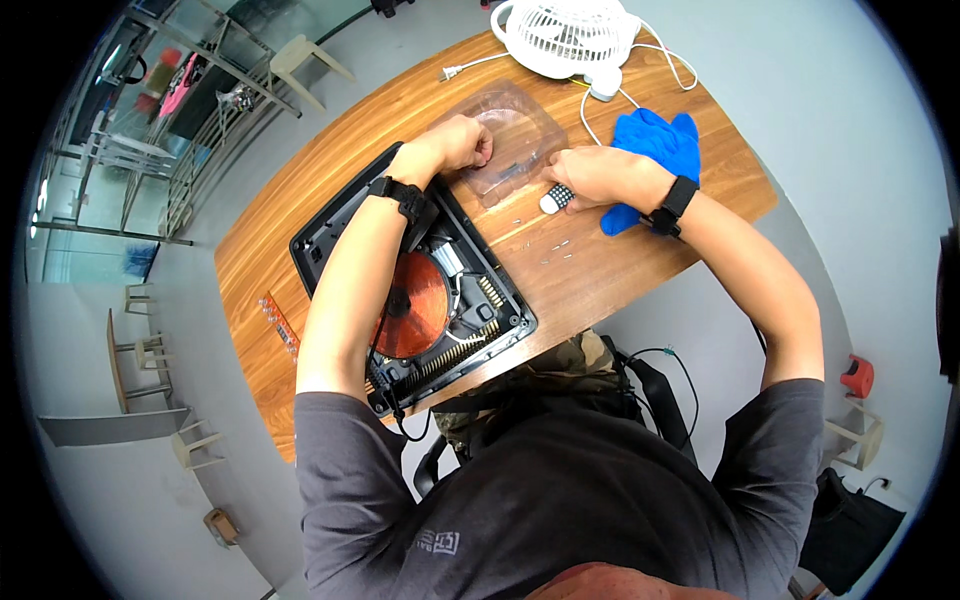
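Head view: left hand [455,142] curled, knuckles pressing clear lid [505,140] near table's [300,240] far edge. Right hand [590,178] pinching small checkered-tip tool [556,197] beside lid. Lid likely light, thin, springy, slippery; best gripped at rim. Screws [555,245] loose nearby, opened cooker [415,295] at near edge.

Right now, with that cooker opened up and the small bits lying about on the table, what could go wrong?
1. The loose screws lie bare on the wooden table near its edge; a sweep of the right hand could likely scatter them.
2. The left hand presses the clear plastic lid; it may crack or slide.
3. The left forearm crosses the open cooker, so it might snag the exposed copper coil or wiring.
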The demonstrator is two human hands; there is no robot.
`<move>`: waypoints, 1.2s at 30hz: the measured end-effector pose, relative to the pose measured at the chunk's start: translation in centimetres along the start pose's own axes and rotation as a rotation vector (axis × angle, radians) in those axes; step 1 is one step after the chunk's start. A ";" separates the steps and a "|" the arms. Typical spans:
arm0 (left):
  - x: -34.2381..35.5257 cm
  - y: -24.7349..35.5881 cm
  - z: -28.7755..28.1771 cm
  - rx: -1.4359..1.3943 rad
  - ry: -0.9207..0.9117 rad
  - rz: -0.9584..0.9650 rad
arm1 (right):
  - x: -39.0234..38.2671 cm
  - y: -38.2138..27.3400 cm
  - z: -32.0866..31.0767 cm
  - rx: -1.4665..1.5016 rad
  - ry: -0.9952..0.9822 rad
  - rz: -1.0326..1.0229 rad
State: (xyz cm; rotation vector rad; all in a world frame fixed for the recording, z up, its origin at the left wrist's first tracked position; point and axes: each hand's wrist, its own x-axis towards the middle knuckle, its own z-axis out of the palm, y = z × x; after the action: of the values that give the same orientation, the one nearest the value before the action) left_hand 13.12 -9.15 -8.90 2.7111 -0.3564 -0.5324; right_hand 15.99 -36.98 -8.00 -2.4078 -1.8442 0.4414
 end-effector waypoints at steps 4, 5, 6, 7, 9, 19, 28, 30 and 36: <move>0.2 0.1 -0.2 0.045 -0.003 0.044 | 0.1 0.1 -2.0 0.085 -0.128 0.037; 0.1 0.6 -0.3 0.050 0.001 0.049 | 0.1 0.2 -2.3 0.088 -0.163 0.054; 0.2 0.9 -0.3 0.055 0.005 0.053 | 0.1 0.5 -2.4 0.095 -0.170 0.052; 0.5 0.7 0.0 0.049 0.002 0.062 | 0.0 0.7 -2.4 0.104 -0.176 0.048; 1.2 0.4 0.5 0.038 -0.002 0.079 | 0.0 1.1 -2.6 0.125 -0.194 0.049; 4.3 3.9 1.5 -0.005 0.088 0.230 | -0.2 1.4 -3.5 0.134 -0.194 0.050; 5.5 3.7 1.8 -0.031 0.059 0.186 | -0.4 1.9 -2.7 0.137 -0.174 0.024; 5.0 4.1 0.9 -0.127 -0.014 0.138 | -0.6 2.1 -2.6 0.143 -0.160 0.019; 3.4 0.9 -1.3 -0.835 -0.299 0.000 | -0.5 1.6 -3.2 0.139 -0.173 0.054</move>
State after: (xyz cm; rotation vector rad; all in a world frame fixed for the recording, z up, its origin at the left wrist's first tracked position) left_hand 16.50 -10.66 -8.46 1.8312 -0.1512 -0.8580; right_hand 18.27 -37.52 -5.28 -2.3977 -1.7488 0.7778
